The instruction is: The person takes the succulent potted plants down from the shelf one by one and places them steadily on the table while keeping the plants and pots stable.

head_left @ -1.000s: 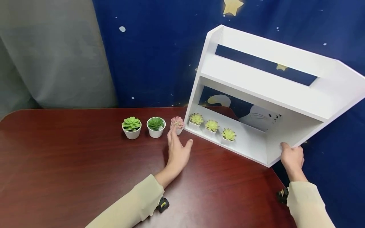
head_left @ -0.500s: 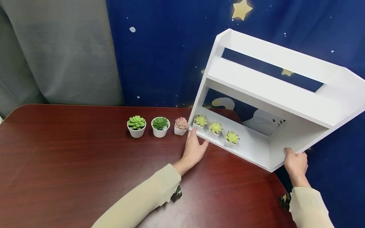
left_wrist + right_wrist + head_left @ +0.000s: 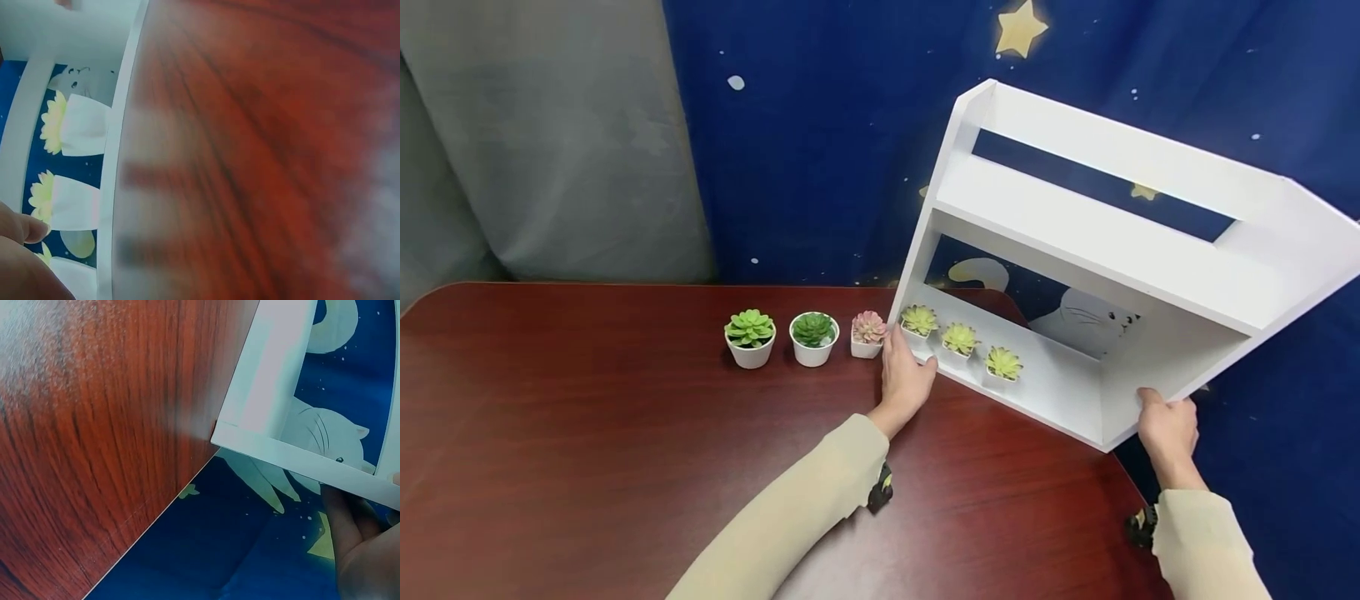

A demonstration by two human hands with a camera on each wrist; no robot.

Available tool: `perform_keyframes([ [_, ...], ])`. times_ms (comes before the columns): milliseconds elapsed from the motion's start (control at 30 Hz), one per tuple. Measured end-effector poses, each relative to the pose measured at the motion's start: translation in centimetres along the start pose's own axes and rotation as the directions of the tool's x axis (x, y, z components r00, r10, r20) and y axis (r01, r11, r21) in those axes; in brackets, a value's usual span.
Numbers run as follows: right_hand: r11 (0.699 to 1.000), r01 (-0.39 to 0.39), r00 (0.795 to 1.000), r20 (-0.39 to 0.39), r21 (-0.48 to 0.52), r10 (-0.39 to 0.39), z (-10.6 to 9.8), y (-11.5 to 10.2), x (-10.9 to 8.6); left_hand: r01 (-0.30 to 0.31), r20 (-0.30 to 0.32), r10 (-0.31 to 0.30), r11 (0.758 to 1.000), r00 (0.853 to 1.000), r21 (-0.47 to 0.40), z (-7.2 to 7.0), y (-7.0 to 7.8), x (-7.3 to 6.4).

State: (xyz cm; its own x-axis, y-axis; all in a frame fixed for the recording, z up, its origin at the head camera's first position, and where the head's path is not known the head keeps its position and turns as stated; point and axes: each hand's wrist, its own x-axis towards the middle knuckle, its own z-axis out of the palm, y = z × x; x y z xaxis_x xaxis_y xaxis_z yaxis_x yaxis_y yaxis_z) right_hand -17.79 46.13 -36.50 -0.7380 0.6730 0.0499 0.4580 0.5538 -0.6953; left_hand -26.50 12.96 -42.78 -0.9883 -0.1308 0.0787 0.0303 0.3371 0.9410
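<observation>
A white two-tier shelf [image 3: 1112, 236] stands at an angle at the table's right end. On its lower board are several light-green potted succulents, among them this front one [image 3: 1003, 364]. My left hand [image 3: 904, 382] is at the shelf's lower left corner, fingers fairly straight beside the side panel and thumb spread; in the left wrist view the thumb [image 3: 34, 229] overlaps the middle succulent [image 3: 75, 203]. My right hand [image 3: 1168, 427] grips the right side panel [image 3: 300, 459], thumb on the inner face, fingers outside. Just left of my left fingertips is a pink succulent [image 3: 868, 333].
Left of the pink one stand a dark-green succulent [image 3: 813, 337] and a bright-green succulent [image 3: 750, 337] in white pots. The reddish-brown table [image 3: 610, 450] ends near the shelf's right corner. A blue curtain [image 3: 820, 150] with stars and a cat hangs behind.
My left hand has moved right from in front of the pink succulent to the shelf's left corner. The right hand keeps its grip. The head view has shifted slightly; the pots stay put.
</observation>
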Motion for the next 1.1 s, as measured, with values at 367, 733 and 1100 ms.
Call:
perform_keyframes([
  [367,1.000,0.001,1.000,-0.018,-0.001,-0.001,-0.1,0.2,0.2,0.075,-0.081,-0.082,0.994,0.993,-0.083,2.6,-0.2,1.3],
  [733,1.000,-0.003,1.000,-0.029,0.006,0.003,0.2,0.0,0.0,0.049,-0.290,-0.111,0.976,0.950,-0.211,3.5,-0.4,2.2],
  [1100,1.000,-0.012,1.000,-0.021,0.022,0.012,0.4,0.0,-0.4,0.141,-0.282,-0.212,0.957,0.935,-0.252,4.0,-0.4,2.6],
])
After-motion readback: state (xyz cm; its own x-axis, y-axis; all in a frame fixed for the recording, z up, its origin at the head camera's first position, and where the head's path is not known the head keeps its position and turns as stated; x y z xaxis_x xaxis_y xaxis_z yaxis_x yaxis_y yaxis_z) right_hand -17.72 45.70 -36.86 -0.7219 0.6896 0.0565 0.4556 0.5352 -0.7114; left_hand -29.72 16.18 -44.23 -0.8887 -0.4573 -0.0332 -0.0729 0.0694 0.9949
